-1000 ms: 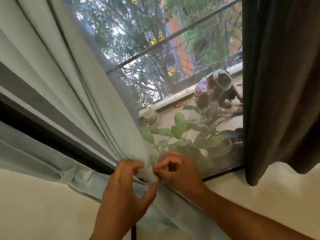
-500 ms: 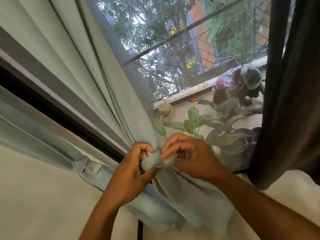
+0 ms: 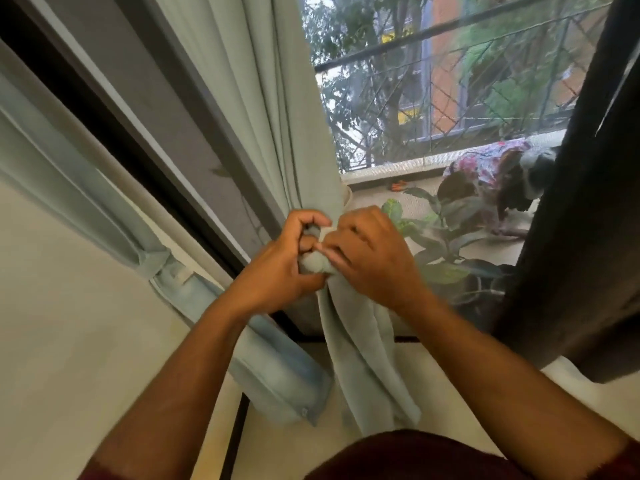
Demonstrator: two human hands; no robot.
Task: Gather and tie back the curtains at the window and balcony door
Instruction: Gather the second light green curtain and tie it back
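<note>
1. While both hands meet at the middle of the view, the pale green curtain (image 3: 277, 109) comes down from the top in long folds and narrows into a tight bunch right between them.
2. Left hand (image 3: 280, 268) sits on the left of the bunch, fingers curled in, thumb and forefinger closing a loop over the top of the cloth.
3. Right hand (image 3: 370, 254) is on the right, its fingers bent and pinching a small light strip of cloth at the knot (image 3: 315, 263), fingertips touching those of the left hand.
4. That knot bulges as a rounded wad just under the fingertips, half covered by both hands; how the strip runs through it, I cannot tell.
5. Below the hands the curtain falls loose again and fans out toward the near edge, its tail hanging just right of a blue tieback (image 3: 277, 379).
6. Over on the left, a second curtain (image 3: 69, 174) runs slantwise along the cream wall (image 3: 69, 341), bound by that blue band.
7. Far right, a dark curtain (image 3: 581, 237) hangs down the window edge.
8. Through the glass: leafy plants (image 3: 446, 233) on the balcony, a railing (image 3: 450, 26) and trees beyond.
</note>
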